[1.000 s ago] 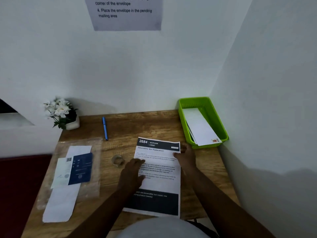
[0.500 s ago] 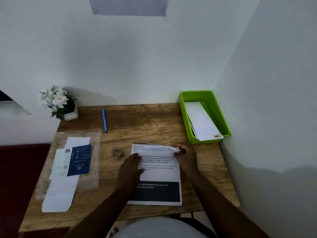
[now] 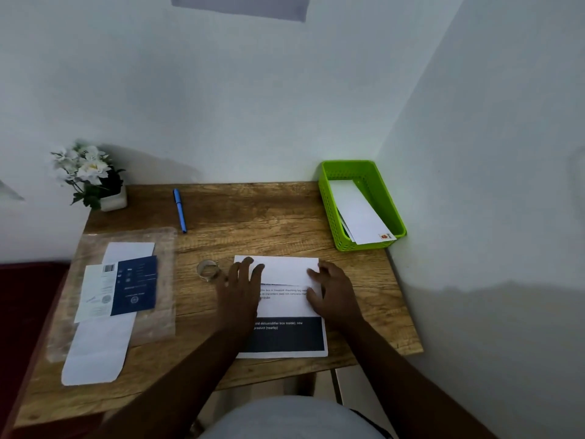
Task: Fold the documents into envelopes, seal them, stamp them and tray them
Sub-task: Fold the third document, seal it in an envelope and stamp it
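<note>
A printed document (image 3: 285,307) lies on the wooden desk (image 3: 253,223) in front of me, its top third folded down so the blank back shows. My left hand (image 3: 239,291) presses flat on the fold's left side, fingers spread. My right hand (image 3: 334,291) presses on the fold's right edge. A green tray (image 3: 392,217) at the back right holds stamped white envelopes (image 3: 359,210). A blank white envelope (image 3: 98,350) lies at the left, partly under a clear plastic sleeve (image 3: 158,312).
A roll of clear tape (image 3: 207,270) sits just left of my left hand. A blue pen (image 3: 179,210) lies near the back. A blue and white card (image 3: 122,288) rests on the sleeve. A white flower pot (image 3: 91,177) stands back left. Walls close in behind and right.
The document's top edge has been brought down toward me and laid flat, hiding the header. Both hands moved from lifting the edge to pressing on the fold.
</note>
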